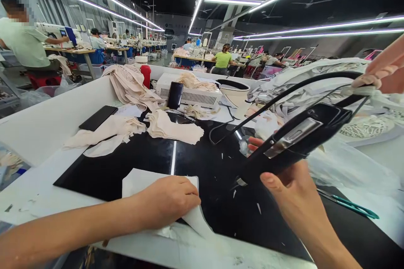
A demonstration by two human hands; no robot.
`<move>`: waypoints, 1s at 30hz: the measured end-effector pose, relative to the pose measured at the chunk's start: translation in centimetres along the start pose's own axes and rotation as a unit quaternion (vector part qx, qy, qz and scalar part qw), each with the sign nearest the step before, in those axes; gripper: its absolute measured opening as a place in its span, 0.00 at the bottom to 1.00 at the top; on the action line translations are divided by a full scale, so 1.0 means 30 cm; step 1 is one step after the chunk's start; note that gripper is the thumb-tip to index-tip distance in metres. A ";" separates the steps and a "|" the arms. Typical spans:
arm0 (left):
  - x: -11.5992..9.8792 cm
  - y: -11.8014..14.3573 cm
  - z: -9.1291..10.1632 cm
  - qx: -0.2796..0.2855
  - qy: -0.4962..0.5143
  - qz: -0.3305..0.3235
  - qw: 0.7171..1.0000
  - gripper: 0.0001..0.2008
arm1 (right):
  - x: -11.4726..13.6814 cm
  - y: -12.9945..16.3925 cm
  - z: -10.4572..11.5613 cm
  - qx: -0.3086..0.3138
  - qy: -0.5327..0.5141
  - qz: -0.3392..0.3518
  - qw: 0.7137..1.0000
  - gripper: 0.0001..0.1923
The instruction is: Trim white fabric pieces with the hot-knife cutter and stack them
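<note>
A white bowl (234, 90) stands toward the surface's far edge; I cannot tell its contents. My left hand (170, 201) presses flat on white fabric (139, 180) near the front edge. My right hand (284, 176) grips a black tool (299, 138) above the dark surface (205, 164).

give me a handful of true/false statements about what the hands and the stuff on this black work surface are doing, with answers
1. The left hand presses flat on a white fabric piece. True.
2. The right hand is empty. False: it grips a black corded hand tool, held above the black surface.
3. Teal-handled scissors lie to the right of the right hand. True.
4. The dark phone is in the left hand. False: it lies on the white table beside the beige fabric stacks.
5. The red container stands far back, behind the fabric. True.
</note>
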State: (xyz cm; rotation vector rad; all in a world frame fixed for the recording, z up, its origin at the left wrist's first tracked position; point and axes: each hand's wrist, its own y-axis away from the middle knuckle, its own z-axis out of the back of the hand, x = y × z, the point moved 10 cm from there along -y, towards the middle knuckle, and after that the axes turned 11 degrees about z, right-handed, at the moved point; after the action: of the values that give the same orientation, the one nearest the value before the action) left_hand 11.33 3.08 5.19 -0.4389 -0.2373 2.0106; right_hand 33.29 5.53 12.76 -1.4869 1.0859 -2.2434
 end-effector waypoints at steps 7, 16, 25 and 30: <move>0.030 -0.052 -0.040 -0.009 -0.059 0.008 0.998 0.10 | 0.148 -0.061 -0.118 -0.129 -0.122 0.067 0.982 0.22; -0.002 -0.022 -0.082 -0.051 -0.110 -0.016 0.992 0.13 | 0.102 -0.047 -0.243 -0.130 -0.165 0.056 0.976 0.21; -0.026 0.000 -0.069 -0.055 -0.096 -0.015 0.994 0.14 | 0.057 -0.055 -0.294 -0.124 -0.221 0.044 0.966 0.23; -0.024 0.003 -0.060 -0.066 -0.093 -0.011 0.993 0.14 | 0.038 -0.060 -0.308 -0.127 -0.256 0.023 0.958 0.25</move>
State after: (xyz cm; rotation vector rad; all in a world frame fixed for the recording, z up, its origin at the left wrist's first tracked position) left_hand 12.28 2.35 3.64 -0.3302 -0.4893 2.0227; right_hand 25.09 10.27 12.89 -1.9692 1.2391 -1.5837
